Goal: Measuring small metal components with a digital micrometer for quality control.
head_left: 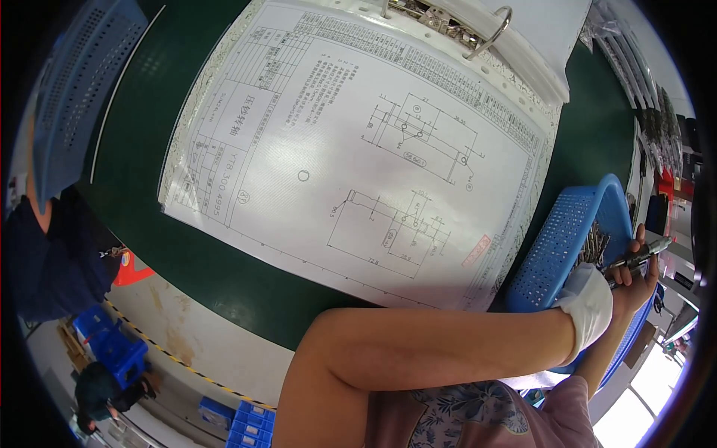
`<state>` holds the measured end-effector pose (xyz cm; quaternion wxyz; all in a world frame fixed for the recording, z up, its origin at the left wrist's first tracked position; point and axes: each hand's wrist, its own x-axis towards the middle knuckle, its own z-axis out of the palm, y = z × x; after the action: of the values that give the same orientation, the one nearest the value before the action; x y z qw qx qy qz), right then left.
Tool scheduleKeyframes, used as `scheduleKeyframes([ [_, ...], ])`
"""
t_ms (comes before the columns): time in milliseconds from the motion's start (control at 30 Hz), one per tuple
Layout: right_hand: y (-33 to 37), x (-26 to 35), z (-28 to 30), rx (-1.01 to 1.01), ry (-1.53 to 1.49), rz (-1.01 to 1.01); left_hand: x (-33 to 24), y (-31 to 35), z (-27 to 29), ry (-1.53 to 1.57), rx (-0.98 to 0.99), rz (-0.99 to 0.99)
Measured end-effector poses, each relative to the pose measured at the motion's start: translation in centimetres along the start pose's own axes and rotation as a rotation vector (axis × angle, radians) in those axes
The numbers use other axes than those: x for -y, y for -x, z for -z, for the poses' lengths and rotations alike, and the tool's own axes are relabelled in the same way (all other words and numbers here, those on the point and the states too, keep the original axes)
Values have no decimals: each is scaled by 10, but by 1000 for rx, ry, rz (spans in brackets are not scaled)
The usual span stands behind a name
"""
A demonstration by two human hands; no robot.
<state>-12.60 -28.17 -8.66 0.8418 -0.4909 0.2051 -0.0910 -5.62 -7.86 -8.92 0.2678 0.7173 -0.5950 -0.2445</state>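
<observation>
Right hand point(635, 280): my grip is closed round a slim dark metal pin point(635, 259), fingers wrapped along its shaft with the bright tip poking out past them toward the right, so the end stays free to look at.
Left hand: wears a white cloth glove point(590, 302); the forearm crosses low over the picture to reach the right side. How far its fingers are curled I cannot tell, they are tucked behind the glove's back and against my right hand. It seems to steady the right wrist or the pin from beneath.
Metal pin: up in the air, just above the near rim of the blue basket, at the far right edge of view.
Blue basket point(567, 239): perforated plastic, tilted on the worktop edge just beside my hands, so the parts are a short reach away; a heap of grey metal pieces point(595, 243) shows inside.
Ring binder point(358, 142): lies open on the dark green worktop point(142, 142), the plastic-sleeved technical drawing turned face up and filling the middle, near enough to check a part against its outlines.
Second basket point(78, 82): blue, perforated, at the far left, well apart from my hands.
Floor below: blue crates point(112, 343) and a yellow-black striped line; another person point(97, 388) stands down there, apart from my work.
</observation>
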Motion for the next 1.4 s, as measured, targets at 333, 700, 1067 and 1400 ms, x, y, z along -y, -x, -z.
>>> scheduleKeyframes([
  [333, 1, 0, 4, -7, -15, -2, -2, -2, -3, 10, 27, 23],
  [700, 0, 0, -15, 7, -29, -13, -4, -1, 1, -58, 54, 81],
  [1067, 1, -2, -14, -2, -30, -10, -2, -13, -6, -6, 70, 26],
  [1400, 0, -2, -12, 41, -31, -16, 1, -7, -8, -26, 94, -55],
])
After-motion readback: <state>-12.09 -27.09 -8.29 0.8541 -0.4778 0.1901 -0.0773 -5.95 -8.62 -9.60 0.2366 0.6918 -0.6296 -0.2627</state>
